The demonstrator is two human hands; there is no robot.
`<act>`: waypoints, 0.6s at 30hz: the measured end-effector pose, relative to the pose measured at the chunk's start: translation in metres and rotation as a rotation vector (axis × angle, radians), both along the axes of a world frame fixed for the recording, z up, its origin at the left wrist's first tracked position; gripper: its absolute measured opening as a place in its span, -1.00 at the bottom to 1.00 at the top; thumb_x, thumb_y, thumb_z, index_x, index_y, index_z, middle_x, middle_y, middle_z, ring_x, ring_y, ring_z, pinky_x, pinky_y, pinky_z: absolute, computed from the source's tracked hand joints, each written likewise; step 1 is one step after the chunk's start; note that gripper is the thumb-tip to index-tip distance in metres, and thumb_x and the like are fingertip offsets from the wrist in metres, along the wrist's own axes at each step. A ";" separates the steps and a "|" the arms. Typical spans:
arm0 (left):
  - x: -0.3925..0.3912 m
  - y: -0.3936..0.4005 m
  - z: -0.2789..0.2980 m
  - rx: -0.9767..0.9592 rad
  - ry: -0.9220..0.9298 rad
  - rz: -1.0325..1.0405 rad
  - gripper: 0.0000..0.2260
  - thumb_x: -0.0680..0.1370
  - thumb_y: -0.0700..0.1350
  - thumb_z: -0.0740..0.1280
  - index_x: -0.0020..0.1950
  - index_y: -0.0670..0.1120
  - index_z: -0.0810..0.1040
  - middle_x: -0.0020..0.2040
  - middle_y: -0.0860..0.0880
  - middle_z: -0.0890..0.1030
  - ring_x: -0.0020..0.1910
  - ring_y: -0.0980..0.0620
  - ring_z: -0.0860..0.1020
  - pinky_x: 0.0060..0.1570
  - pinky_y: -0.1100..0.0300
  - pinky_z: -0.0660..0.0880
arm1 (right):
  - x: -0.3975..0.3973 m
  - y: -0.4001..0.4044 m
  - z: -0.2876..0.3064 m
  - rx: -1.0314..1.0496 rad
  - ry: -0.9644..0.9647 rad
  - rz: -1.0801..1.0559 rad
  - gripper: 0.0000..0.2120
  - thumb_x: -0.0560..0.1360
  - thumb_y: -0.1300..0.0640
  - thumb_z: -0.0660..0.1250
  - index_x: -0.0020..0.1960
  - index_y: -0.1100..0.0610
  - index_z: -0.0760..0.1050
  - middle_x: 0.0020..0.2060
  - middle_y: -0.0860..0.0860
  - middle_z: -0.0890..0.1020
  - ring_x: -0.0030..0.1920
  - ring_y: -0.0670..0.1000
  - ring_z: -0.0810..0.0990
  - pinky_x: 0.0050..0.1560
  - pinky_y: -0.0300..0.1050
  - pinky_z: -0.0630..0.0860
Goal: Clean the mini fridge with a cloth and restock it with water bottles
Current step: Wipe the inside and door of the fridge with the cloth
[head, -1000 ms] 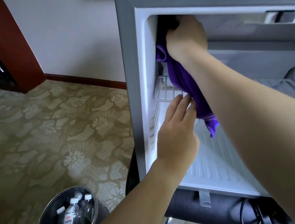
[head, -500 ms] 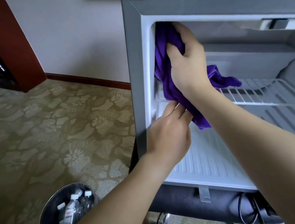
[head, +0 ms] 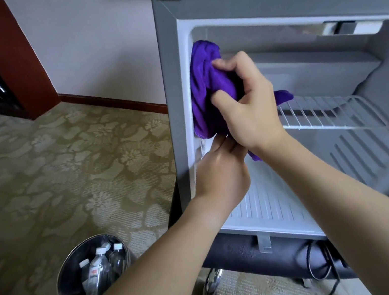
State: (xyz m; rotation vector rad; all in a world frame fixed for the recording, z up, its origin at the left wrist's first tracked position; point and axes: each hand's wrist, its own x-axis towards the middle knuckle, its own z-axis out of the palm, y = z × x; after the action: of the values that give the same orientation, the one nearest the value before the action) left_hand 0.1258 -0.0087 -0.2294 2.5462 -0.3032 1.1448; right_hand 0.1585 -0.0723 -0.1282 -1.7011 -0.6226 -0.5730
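Observation:
The grey mini fridge (head: pixel 176 77) stands open on a black chair seat, its white inside bare. My right hand (head: pixel 249 103) grips a bunched purple cloth (head: pixel 208 85) and presses it against the inner left wall, just above the white wire shelf (head: pixel 325 114). A corner of the cloth hangs down below my wrist. Lower down, my left hand (head: pixel 221 171) rests its fingers against the left wall at the shelf's front corner, holding nothing. Several clear water bottles (head: pixel 100 268) with white caps stand in a metal bin on the floor.
The metal bin (head: pixel 66 279) sits on patterned carpet at the lower left of the fridge. A black power cable (head: pixel 323 278) dangles under the chair seat (head: pixel 245 252). A chrome chair leg (head: pixel 212 284) stands beneath. A wooden door frame (head: pixel 3 56) is at the far left.
My right hand has drawn the cloth down from the top left corner of the fridge interior to mid-height on the left wall. The left hand has stayed by the shelf corner.

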 end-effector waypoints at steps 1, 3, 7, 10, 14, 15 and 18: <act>0.000 -0.001 0.000 -0.010 -0.008 0.017 -0.67 0.11 -0.34 0.48 -0.17 -0.10 0.64 -0.20 -0.01 0.64 -0.01 -0.01 0.49 -0.26 0.09 0.52 | -0.001 -0.001 0.001 -0.037 -0.010 -0.010 -0.72 0.34 0.31 0.31 -0.05 -0.01 0.42 -0.14 -0.33 0.55 -0.12 -0.28 0.50 -0.02 -0.37 0.41; 0.001 -0.002 -0.002 -0.041 0.012 0.013 -0.67 0.15 -0.35 0.44 -0.12 -0.12 0.63 -0.17 -0.04 0.64 0.00 -0.03 0.46 -0.18 -0.02 0.55 | -0.001 -0.003 0.004 -0.120 -0.016 -0.024 -0.74 0.33 0.28 0.33 -0.08 0.01 0.38 -0.23 -0.29 0.52 -0.24 -0.18 0.44 -0.14 -0.33 0.40; 0.003 -0.001 -0.004 -0.060 0.122 -0.022 -0.67 0.26 -0.32 0.29 -0.03 -0.14 0.61 -0.08 -0.08 0.64 0.07 -0.05 0.43 -0.14 -0.08 0.59 | 0.003 -0.006 0.009 -0.322 0.024 -0.064 -0.78 0.33 0.20 0.35 -0.07 0.09 0.40 -0.30 -0.08 0.55 -0.29 0.00 0.40 -0.21 -0.15 0.40; 0.002 -0.002 -0.002 -0.066 0.181 -0.033 -0.70 0.32 -0.28 0.17 -0.06 -0.12 0.60 -0.05 -0.06 0.62 0.10 -0.04 0.42 -0.09 -0.12 0.58 | 0.008 -0.008 0.011 -0.454 0.059 -0.091 -0.77 0.35 0.20 0.35 -0.07 0.06 0.35 -0.32 0.00 0.56 -0.35 0.00 0.38 -0.22 -0.04 0.41; 0.000 -0.003 0.002 -0.057 0.189 -0.010 -0.71 0.33 -0.20 0.09 -0.10 -0.09 0.57 -0.07 -0.01 0.59 0.07 -0.02 0.45 -0.09 -0.09 0.55 | 0.021 -0.003 0.012 -0.577 0.074 -0.160 -0.77 0.37 0.19 0.29 0.01 0.13 0.37 -0.31 0.07 0.57 -0.26 0.14 0.48 -0.24 0.09 0.51; 0.000 -0.003 0.003 -0.055 0.182 -0.007 -0.71 0.33 -0.20 0.10 -0.10 -0.09 0.56 -0.08 0.00 0.59 0.06 -0.02 0.46 -0.09 -0.08 0.54 | 0.025 -0.001 0.013 -0.612 0.081 -0.182 -0.76 0.38 0.19 0.28 0.03 0.11 0.37 -0.30 0.07 0.56 -0.23 0.17 0.49 -0.24 0.09 0.51; 0.001 -0.003 0.004 -0.077 0.165 -0.053 -0.71 0.34 -0.21 0.08 -0.11 -0.12 0.56 -0.08 -0.02 0.58 0.07 -0.05 0.50 -0.10 -0.02 0.53 | 0.037 0.004 0.014 -0.708 0.120 -0.262 -0.71 0.41 0.17 0.26 0.14 0.09 0.39 -0.23 0.05 0.55 -0.17 0.21 0.48 -0.25 0.00 0.43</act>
State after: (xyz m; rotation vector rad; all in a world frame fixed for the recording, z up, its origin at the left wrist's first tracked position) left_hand 0.1271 -0.0120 -0.2255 2.5293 -0.2783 0.9034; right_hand 0.1958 -0.0681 -0.1141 -2.4904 -0.5517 -0.4505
